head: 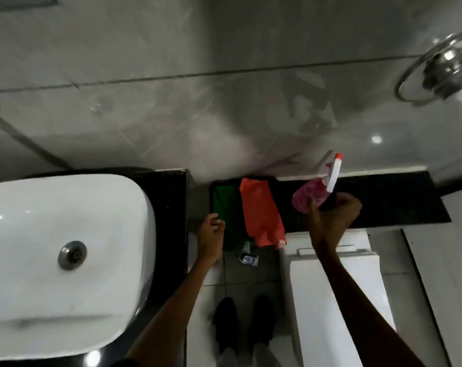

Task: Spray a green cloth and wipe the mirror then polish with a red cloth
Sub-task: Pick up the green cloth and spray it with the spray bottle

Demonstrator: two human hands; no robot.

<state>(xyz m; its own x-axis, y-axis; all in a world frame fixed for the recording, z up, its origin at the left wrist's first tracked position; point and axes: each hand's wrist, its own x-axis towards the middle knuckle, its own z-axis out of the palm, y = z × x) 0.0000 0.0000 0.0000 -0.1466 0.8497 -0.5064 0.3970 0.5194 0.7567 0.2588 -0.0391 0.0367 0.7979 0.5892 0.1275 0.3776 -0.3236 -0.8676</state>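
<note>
Wall [224, 62] of grey glossy tile fills the upper half of the view, with a chrome ring [436, 72] fixed at about two o'clock. Next in size, a white basin [65, 247] with a metal drain [72, 255] sits at eight o'clock on a black counter [171, 207]. A white toilet [330, 287] stands at four o'clock, its cistern tucked under a black ledge [396, 200] that runs along the foot of the wall at three o'clock. Two dark shoes [243, 321] stand on the floor at six o'clock, between basin and toilet. The red cloth [261, 213] lies at the centre, draped over the ledge's near edge, and the green cloth [228, 205] lies just beside it toward nine o'clock, partly under it. The right hand [333, 215] is closed around the dark neck of a spray bottle [310, 197] on the ledge just toward three o'clock of the red cloth; the bottle's body is pink and its white nozzle with a red tip points to twelve o'clock. The left hand [211, 231] has its fingers curled at the green cloth's nine o'clock edge, touching it; whether they pinch it I cannot tell. A small packet [248, 259] lies on the floor below the cloths.
</note>
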